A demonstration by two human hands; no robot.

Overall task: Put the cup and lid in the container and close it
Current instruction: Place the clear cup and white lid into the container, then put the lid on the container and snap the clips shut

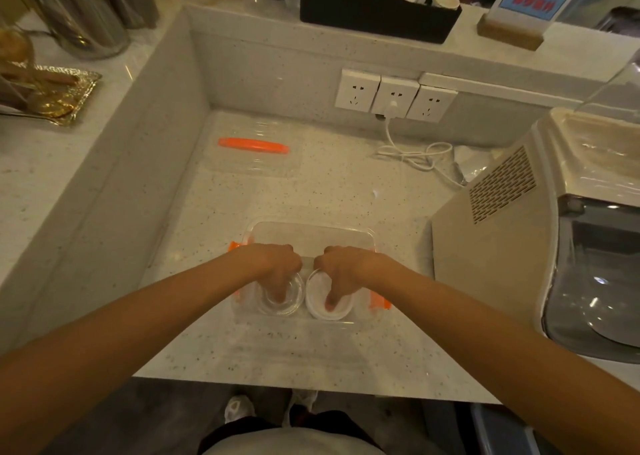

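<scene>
Both hands reach down into a clear plastic container with orange side clips that stands on the speckled counter. The left hand has its fingers curled over the clear cup, with fingertips dipping inside its rim, gripping it. The right hand pinches the round white lid, thumb pressed onto its face. Cup and lid sit side by side, almost touching, in the near half of the container; the far half is bare. The container's own cover, clear with an orange handle, lies well apart toward the back wall. A beige appliance stands close on the right; a white cable coils near the wall sockets. Open counter lies to the left.
</scene>
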